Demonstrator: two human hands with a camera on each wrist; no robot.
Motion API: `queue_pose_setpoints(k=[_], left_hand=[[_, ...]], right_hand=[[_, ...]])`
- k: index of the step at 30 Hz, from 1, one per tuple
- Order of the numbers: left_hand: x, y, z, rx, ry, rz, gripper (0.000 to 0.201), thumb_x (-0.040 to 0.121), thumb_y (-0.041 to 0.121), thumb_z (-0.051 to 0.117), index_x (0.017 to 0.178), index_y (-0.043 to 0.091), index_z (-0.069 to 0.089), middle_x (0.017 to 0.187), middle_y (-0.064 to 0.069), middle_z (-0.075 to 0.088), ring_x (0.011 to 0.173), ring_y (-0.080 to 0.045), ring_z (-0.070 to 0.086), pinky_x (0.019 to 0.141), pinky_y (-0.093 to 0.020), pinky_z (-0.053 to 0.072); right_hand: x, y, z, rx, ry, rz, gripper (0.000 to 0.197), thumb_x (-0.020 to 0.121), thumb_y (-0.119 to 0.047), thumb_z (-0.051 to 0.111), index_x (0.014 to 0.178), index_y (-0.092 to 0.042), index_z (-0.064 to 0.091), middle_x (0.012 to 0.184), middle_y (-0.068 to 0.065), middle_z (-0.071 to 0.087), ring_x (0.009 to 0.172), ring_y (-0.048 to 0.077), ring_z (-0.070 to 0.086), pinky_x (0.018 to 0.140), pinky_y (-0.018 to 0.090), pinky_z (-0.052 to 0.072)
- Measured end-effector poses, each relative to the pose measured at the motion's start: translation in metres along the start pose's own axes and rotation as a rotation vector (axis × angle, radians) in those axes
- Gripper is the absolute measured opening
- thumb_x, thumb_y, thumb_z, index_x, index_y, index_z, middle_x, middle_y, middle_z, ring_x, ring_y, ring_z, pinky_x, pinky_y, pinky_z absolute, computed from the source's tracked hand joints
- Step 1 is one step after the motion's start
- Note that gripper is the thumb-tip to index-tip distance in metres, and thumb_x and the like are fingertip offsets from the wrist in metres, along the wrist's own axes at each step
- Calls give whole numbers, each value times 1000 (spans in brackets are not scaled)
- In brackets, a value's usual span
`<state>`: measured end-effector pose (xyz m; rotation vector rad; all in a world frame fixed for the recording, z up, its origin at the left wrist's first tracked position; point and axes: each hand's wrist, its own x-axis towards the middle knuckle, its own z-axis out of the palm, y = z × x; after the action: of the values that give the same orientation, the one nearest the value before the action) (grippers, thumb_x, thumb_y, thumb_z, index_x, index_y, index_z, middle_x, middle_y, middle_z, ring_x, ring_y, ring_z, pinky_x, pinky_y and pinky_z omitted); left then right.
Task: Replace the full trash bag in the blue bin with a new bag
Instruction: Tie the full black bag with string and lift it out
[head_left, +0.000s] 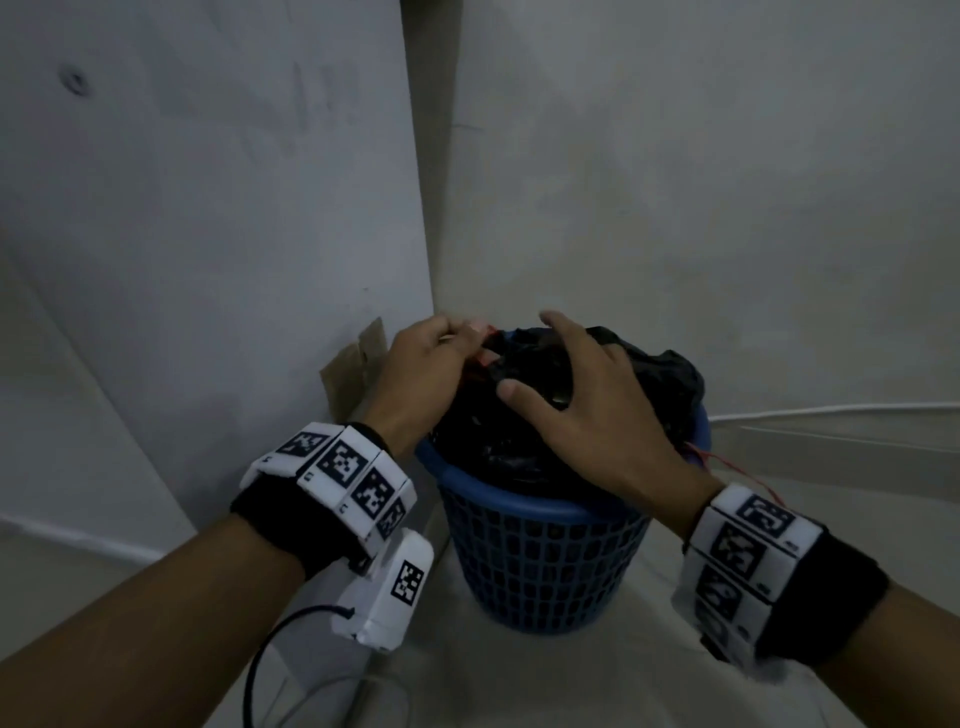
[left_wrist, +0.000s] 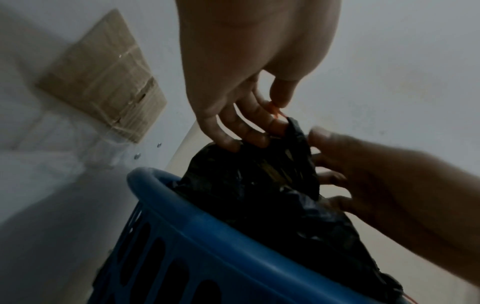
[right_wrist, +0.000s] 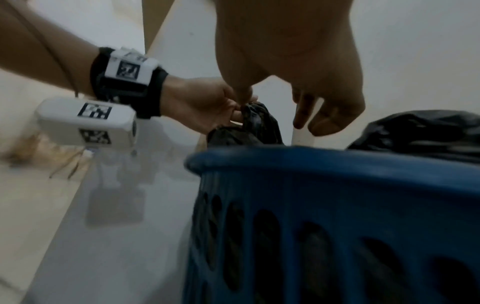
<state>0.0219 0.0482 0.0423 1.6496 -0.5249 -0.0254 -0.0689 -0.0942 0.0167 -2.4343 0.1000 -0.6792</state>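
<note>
Early stage. Full black bag (head_left: 597, 395) still in blue bin (head_left: 540, 545), centre frame. Left hand (head_left: 423, 374) pinching bag's edge; right hand (head_left: 582, 400) spread, resting on top. No new bag visible.

Two pale, plain walls (head_left: 675, 182) meet in a corner, with a narrow vertical strip (head_left: 423, 156) running down the join. The left wall carries faint smudges and a small round mark (head_left: 77, 82). A flattened piece of brown cardboard (head_left: 353, 369) leans at its foot. The floor (head_left: 519, 686) is light and smooth, and a white cable (head_left: 831, 413) trails along the right wall's base. The light is dim and greyish.
</note>
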Motion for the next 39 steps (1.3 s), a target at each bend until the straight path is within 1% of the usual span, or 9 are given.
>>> queue_pose_setpoints(k=[3, 5, 8, 15, 18, 21, 23, 28, 39], left_hand=[[-9, 8, -7, 57, -107, 113, 19, 93, 20, 58, 80, 22, 71, 80, 4, 72, 79, -12, 68, 80, -28, 56], [-11, 10, -13, 98, -96, 168, 18, 92, 18, 59, 80, 21, 71, 87, 0, 72, 82, -10, 67, 79, -24, 54], [-11, 11, -22, 149, 9, 189, 20, 96, 18, 52, 80, 17, 65, 76, 4, 63, 67, -1, 56, 67, -17, 46], [11, 14, -38, 65, 387, -18, 29, 88, 49, 45, 81, 26, 62, 70, -7, 58, 71, -24, 56, 76, -48, 53], [6, 7, -27, 22, 250, -120, 40, 85, 52, 55, 111, 22, 61, 96, -6, 66, 89, -22, 62, 92, -45, 51], [-10, 4, -4, 114, -22, -129, 38, 91, 49, 55, 91, 14, 70, 79, 2, 69, 70, -4, 66, 70, -19, 52], [-16, 3, 6, 123, -90, -89, 38, 89, 49, 58, 89, 16, 76, 85, 0, 74, 81, -9, 70, 78, -27, 56], [-9, -6, 14, 63, 51, -32, 25, 93, 31, 58, 84, 18, 77, 88, 0, 75, 90, -16, 69, 89, -37, 55], [15, -8, 4, -252, 213, -258, 34, 102, 21, 35, 72, 17, 51, 72, 1, 63, 64, -13, 59, 56, -23, 46]], right_hand=[[16, -19, 12, 260, -113, -28, 85, 85, -57, 58, 153, -35, 13, 148, -9, 43, 136, 15, 36, 110, 36, 36], [25, -25, 21, 318, -100, -62, 62, 90, -46, 59, 145, -27, 37, 128, -3, 61, 117, 12, 56, 99, 35, 48], [31, -28, 34, 220, -39, -121, 25, 97, -39, 51, 99, -21, 68, 87, 0, 70, 81, 19, 65, 75, 47, 53], [25, 3, 23, -218, -184, -33, 39, 102, -42, 36, 63, -35, 37, 74, -10, 39, 84, 22, 41, 78, 44, 41], [27, 8, 13, -181, -152, 4, 42, 103, -40, 34, 63, -30, 41, 69, -7, 41, 77, 22, 41, 71, 37, 32], [28, -2, 15, -176, -138, -18, 40, 103, -39, 33, 67, -26, 44, 72, -6, 45, 81, 24, 44, 73, 36, 31], [29, -10, 16, -214, -152, -52, 33, 102, -36, 32, 81, -24, 54, 86, -2, 54, 93, 27, 47, 76, 37, 31], [25, -16, 16, -354, -105, -106, 35, 101, -39, 34, 111, -24, 64, 117, -2, 56, 116, 26, 37, 86, 41, 31], [19, 42, 9, -543, -269, -95, 40, 100, -48, 32, 118, -25, 61, 134, -3, 51, 132, 27, 33, 104, 43, 26]])
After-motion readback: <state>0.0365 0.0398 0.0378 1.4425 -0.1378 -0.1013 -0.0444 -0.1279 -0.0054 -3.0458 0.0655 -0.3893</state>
